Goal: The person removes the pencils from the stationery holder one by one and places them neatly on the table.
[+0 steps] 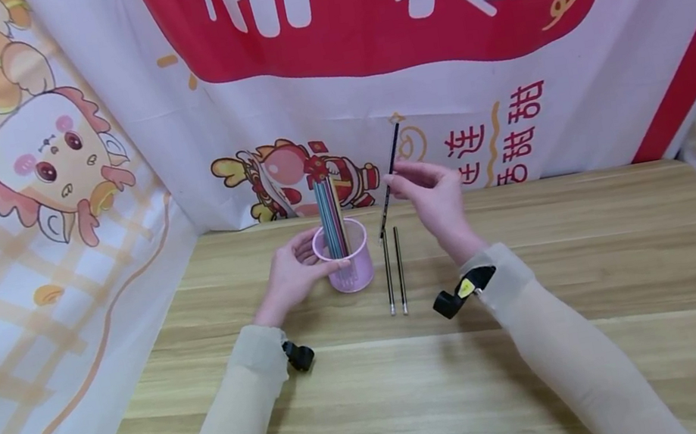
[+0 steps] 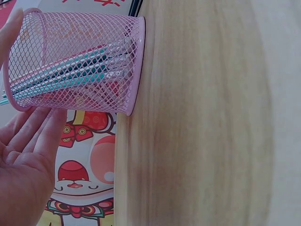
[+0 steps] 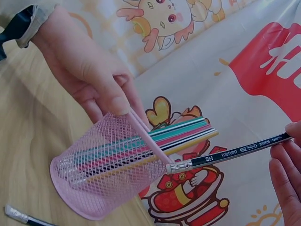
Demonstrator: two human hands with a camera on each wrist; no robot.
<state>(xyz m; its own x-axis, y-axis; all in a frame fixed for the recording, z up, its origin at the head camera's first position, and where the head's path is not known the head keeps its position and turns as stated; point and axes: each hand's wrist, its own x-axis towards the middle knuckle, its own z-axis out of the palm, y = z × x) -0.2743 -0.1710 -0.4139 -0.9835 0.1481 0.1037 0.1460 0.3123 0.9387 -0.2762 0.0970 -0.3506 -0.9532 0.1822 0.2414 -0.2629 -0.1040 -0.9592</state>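
A pink mesh pencil cup (image 1: 361,264) stands upright on the wooden table. My left hand (image 1: 291,271) holds it by the side, the thumb at its rim. Pencils in teal, pink, black and yellow (image 3: 178,134) lean together inside. To the right of the cup, my right hand (image 1: 436,198) pinches a black HB pencil (image 3: 244,151) with its eraser end pointing down. In the right wrist view, that silver-banded end appears close to the cup's rim; whether they touch I cannot tell. Two dark pencils (image 1: 390,283) lie side by side on the table, below the held one.
Behind the table hangs a printed cloth (image 1: 370,102) with red and cartoon figures; another patterned cloth (image 1: 57,296) covers the left side. The wooden tabletop (image 1: 380,411) stretches toward me. Each wrist carries a small black camera (image 1: 448,303).
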